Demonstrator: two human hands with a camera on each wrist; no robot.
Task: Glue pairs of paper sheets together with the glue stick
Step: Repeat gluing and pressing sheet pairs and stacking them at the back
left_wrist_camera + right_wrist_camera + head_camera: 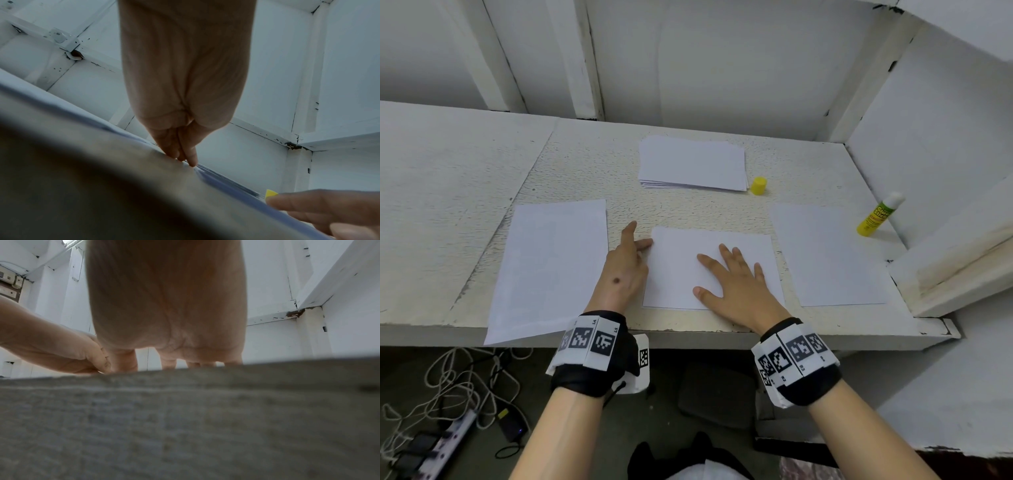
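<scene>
A white sheet [688, 274] lies at the middle of the table near the front edge. My right hand [732, 277] presses flat on it with fingers spread; in the right wrist view this hand [164, 313] fills the top. My left hand [635, 245] rests at the sheet's left edge, thumb touching its far-left corner, index finger straight, and in the left wrist view its fingertips [191, 162] touch the surface. The uncapped glue stick [880, 216] lies at the far right against the wall. Its yellow cap [758, 185] stands beside a paper stack [691, 164].
One single sheet [551, 267] lies at the left, overhanging the table's front edge [688, 337]. Another sheet [825, 253] lies at the right. White walls close in behind and at the right. Cables and a power strip [445, 442] lie on the floor below.
</scene>
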